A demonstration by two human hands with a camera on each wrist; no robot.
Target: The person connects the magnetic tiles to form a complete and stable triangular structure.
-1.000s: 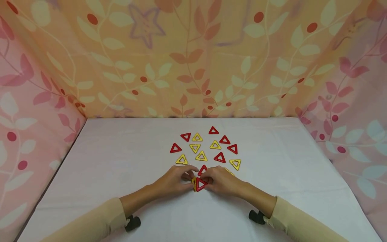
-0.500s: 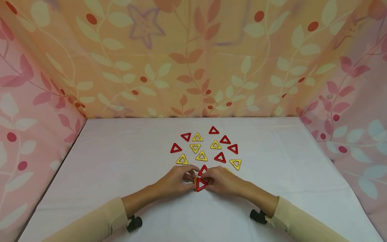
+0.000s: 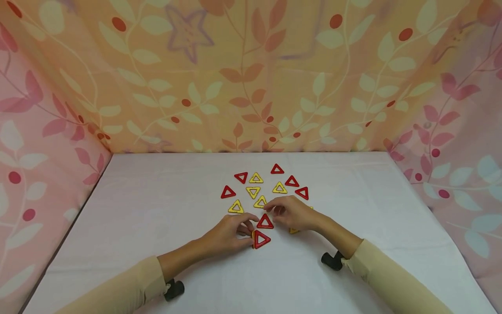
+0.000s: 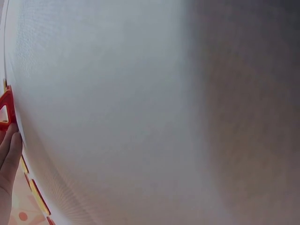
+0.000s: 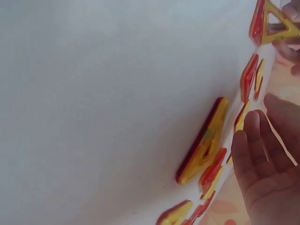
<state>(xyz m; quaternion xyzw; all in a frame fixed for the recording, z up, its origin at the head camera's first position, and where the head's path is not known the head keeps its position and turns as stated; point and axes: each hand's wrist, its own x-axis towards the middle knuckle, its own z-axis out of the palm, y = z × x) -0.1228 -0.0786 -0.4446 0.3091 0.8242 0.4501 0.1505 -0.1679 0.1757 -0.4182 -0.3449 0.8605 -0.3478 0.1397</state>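
My left hand pinches a yellow triangular magnetic tile that stands upright. Joined to it along one edge is a red triangular tile. Just beyond this pair, another red triangle lies flat between the hands. My right hand hovers over the spread of tiles with loosely bent fingers and nothing visible in them. It covers part of the group, and a yellow triangle shows partly from under it. The left wrist view catches only the left fingers and a red tile at its edge.
Several red and yellow triangles lie flat farther back, among them a red one at the far end and a yellow one beyond the left hand. A white cloth covers the table. Patterned curtains close off the back and sides.
My right hand has left the joined red tile and moved up and slightly right over the other tiles. The left hand keeps the yellow tile in place.
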